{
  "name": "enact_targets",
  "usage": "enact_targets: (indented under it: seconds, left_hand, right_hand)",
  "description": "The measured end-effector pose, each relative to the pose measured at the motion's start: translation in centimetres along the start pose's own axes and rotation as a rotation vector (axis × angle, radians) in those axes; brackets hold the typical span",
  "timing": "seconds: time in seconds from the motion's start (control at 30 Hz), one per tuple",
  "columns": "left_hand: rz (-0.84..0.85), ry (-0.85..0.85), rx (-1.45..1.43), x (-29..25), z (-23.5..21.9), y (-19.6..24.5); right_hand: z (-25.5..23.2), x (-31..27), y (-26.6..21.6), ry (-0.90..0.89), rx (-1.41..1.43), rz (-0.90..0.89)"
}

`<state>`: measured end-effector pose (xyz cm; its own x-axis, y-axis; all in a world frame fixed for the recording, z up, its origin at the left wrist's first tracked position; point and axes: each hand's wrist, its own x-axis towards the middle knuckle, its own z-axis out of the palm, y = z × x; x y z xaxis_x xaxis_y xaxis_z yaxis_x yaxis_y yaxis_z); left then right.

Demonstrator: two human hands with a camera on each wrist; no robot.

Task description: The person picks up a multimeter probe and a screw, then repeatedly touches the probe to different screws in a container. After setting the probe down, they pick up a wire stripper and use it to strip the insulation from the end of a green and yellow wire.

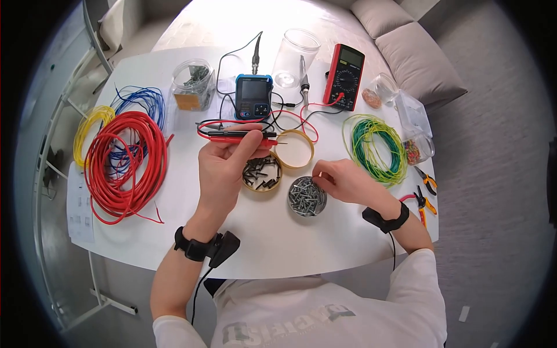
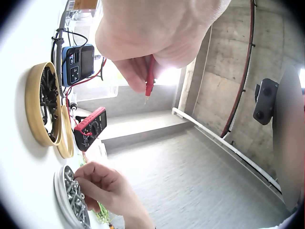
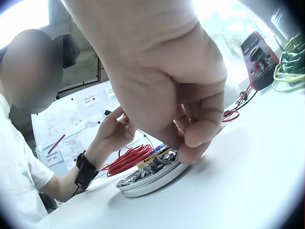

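In the head view, the left hand (image 1: 227,162) pinches a red test probe (image 1: 270,142) and a black test probe (image 1: 220,134) together, metal tips pointing right, above the table (image 1: 261,249); a red-cased digital multimeter (image 1: 350,64) lies beyond. The right hand (image 1: 343,180), fingers curled, is at the far right rim of a round tin (image 1: 307,216) filled with silver screws (image 1: 306,197). In the left wrist view, the red probe's end protrudes from the left fingers, well apart from a tan round container (image 2: 34,105) of dark screws. In the right wrist view, right thumb and fingers meet at the tin's edge; whether they pinch rim or screw, I cannot tell.
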<state>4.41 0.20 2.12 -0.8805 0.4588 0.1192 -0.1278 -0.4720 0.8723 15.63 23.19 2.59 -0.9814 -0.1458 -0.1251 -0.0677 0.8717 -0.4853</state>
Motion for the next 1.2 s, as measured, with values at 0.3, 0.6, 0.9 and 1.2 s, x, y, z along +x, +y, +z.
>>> enact_targets:
  seconds: [0.3,0.6,0.9,1.2]
  left_hand:
    - [-0.047,-0.053,0.015,-0.5,0.5,-0.5]
    - [-0.045,0.016,0.019,-0.3,0.3,-1.8]
    - [-0.036,0.100,0.080,0.3,0.0,-2.2]
    - [-0.041,0.085,0.070,0.1,0.2,-2.2]
  right_hand:
    - [-0.3,1.1,-1.5,0.186,-0.147,-0.104]
    - [0.2,3.6,-3.5,-0.033,-0.277,-0.130]
    - [0.7,4.4,-3.6,-0.071,-0.263,-0.188]
    - [0.9,4.3,-2.5,-0.064,-0.293,-0.204]
